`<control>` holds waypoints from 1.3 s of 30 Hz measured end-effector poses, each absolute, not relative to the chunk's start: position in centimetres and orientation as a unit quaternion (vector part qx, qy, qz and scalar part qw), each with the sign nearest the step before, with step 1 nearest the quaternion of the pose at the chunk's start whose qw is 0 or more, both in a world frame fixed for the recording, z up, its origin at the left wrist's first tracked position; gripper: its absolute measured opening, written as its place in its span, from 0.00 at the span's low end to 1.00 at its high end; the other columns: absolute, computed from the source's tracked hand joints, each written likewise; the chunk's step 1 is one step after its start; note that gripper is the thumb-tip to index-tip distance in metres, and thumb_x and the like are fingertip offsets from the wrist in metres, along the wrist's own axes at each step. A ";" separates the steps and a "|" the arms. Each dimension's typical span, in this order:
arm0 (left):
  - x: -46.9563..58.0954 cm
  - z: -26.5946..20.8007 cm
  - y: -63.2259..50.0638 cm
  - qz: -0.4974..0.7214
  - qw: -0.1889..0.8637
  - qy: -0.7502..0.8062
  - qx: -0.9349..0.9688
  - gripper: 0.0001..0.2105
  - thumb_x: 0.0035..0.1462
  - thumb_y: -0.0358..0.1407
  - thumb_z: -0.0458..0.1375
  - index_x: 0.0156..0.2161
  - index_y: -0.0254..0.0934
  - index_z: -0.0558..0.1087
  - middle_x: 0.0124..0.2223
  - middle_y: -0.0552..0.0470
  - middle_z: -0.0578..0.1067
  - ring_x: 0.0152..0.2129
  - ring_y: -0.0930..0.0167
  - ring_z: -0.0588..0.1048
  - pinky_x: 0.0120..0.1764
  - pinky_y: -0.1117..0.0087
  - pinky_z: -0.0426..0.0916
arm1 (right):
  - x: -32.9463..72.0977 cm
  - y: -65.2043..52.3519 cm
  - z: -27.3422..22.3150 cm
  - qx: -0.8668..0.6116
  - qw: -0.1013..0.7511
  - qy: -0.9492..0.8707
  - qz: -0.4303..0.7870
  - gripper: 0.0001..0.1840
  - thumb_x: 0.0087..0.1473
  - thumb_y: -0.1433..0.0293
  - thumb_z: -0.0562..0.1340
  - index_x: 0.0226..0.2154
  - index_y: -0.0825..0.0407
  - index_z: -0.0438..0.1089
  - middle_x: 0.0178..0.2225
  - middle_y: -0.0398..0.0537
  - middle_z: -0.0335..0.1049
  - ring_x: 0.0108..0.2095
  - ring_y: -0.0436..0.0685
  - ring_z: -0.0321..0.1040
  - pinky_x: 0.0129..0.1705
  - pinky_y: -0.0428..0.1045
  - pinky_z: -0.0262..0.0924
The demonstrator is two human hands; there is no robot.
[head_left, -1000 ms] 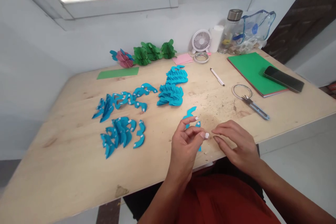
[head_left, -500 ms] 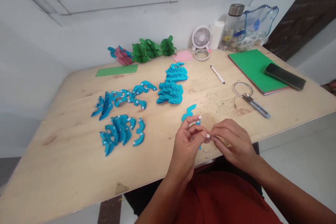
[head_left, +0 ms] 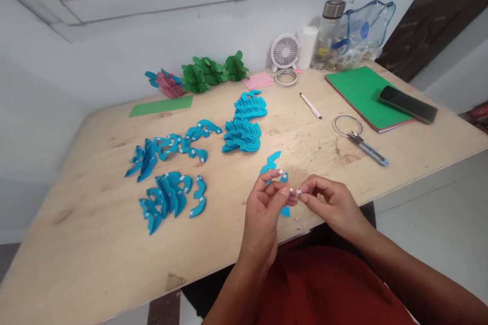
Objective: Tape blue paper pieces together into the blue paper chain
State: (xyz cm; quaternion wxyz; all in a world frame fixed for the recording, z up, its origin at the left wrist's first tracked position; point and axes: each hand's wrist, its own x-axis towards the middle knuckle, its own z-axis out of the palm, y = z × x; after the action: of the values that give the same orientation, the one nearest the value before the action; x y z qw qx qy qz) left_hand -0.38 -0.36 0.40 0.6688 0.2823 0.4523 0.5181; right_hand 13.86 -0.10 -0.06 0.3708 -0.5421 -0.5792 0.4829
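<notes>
The person sits at the worktop (head_left: 99, 244) with both hands close together above its near edge, fingertips nearly meeting. The left hand (head_left: 263, 213) has a narrow grip, thumb pressed toward a finger, with a small white tab (head_left: 291, 189) at the tips; a white square (head_left: 281, 171) sits on another, raised fingertip. The right hand (head_left: 335, 205) pinches a tiny white scrap (head_left: 298, 191) just beside that tab, and I can't tell whether the two touch. Below and beyond the left fingers, partly hidden, a wavy blue cutout (head_left: 272, 160) lies on the worktop. Over on the person's left are blue pieces (head_left: 147, 160) dotted with white squares, in two loose groups. Farther back, nearer the wall, plain blue cutouts bunch in a thick stack (head_left: 242, 137). Off to the right lie snips (head_left: 369, 149), and a phone (head_left: 407, 104) rests partly on a green sheet (head_left: 360, 94).
</notes>
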 end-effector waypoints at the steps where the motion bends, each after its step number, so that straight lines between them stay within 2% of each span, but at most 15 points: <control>1: -0.4 0.4 -0.4 0.521 0.665 0.453 0.285 0.14 0.52 0.32 0.60 0.45 0.35 0.66 0.28 0.54 0.75 0.27 0.74 0.73 0.36 0.71 0.67 | 13.9 -0.1 -0.1 -0.543 0.370 -0.567 0.497 0.04 0.50 0.69 0.60 0.27 0.52 0.67 0.25 0.42 0.67 0.28 0.50 0.62 0.31 0.46 0.58; 10: -0.4 -0.5 -0.8 0.553 0.584 0.472 0.360 0.12 0.57 0.38 0.57 0.45 0.38 0.67 0.33 0.52 0.77 0.34 0.71 0.75 0.42 0.68 0.67 | 13.6 0.1 0.0 -0.533 0.367 -0.477 0.595 0.07 0.47 0.65 0.63 0.26 0.52 0.67 0.25 0.41 0.66 0.27 0.49 0.61 0.30 0.46 0.56; 14: -0.4 -1.5 -0.8 0.547 0.510 0.500 0.437 0.10 0.57 0.38 0.56 0.44 0.39 0.67 0.30 0.54 0.73 0.30 0.72 0.73 0.38 0.70 0.67 | 13.4 0.0 -0.1 -0.524 0.362 -0.450 0.626 0.08 0.46 0.65 0.64 0.25 0.52 0.68 0.23 0.39 0.64 0.25 0.48 0.58 0.29 0.45 0.54; 19: -0.1 -2.7 -0.5 0.520 0.423 0.514 0.535 0.11 0.58 0.35 0.55 0.47 0.40 0.66 0.27 0.58 0.67 0.26 0.74 0.69 0.35 0.71 0.66 | 13.3 -0.2 -0.5 -0.498 0.351 -0.439 0.660 0.09 0.48 0.64 0.64 0.27 0.53 0.69 0.26 0.42 0.67 0.29 0.49 0.61 0.33 0.46 0.55; 30: -0.3 -3.4 -0.9 0.491 0.206 0.526 0.663 0.12 0.57 0.29 0.55 0.47 0.38 0.67 0.32 0.53 0.73 0.27 0.73 0.73 0.32 0.73 0.68 | 12.9 -0.4 -0.8 -0.487 0.336 -0.392 0.704 0.09 0.46 0.65 0.65 0.28 0.54 0.70 0.25 0.41 0.66 0.27 0.47 0.59 0.32 0.46 0.53; 34: -0.3 -3.4 -1.0 0.490 0.231 0.549 0.636 0.12 0.57 0.29 0.55 0.47 0.39 0.67 0.29 0.55 0.72 0.25 0.73 0.73 0.31 0.73 0.67 | 12.8 -0.4 -0.9 -0.495 0.335 -0.378 0.707 0.09 0.45 0.65 0.65 0.29 0.54 0.72 0.24 0.40 0.66 0.24 0.46 0.57 0.29 0.45 0.52; 39: -0.4 -2.6 -0.6 0.515 0.402 0.558 0.511 0.10 0.56 0.32 0.56 0.44 0.39 0.66 0.25 0.59 0.68 0.23 0.75 0.70 0.30 0.74 0.65 | 12.8 -0.7 -1.3 -0.512 0.335 -0.370 0.699 0.10 0.44 0.64 0.66 0.28 0.54 0.72 0.22 0.40 0.65 0.22 0.46 0.55 0.26 0.44 0.52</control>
State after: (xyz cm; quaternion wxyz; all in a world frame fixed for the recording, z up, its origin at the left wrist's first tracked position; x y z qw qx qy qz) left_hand -0.36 -0.59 -2.59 0.4015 0.5114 0.5582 0.5155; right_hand 12.77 -0.74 -1.33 0.3352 -0.5118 -0.3698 0.6992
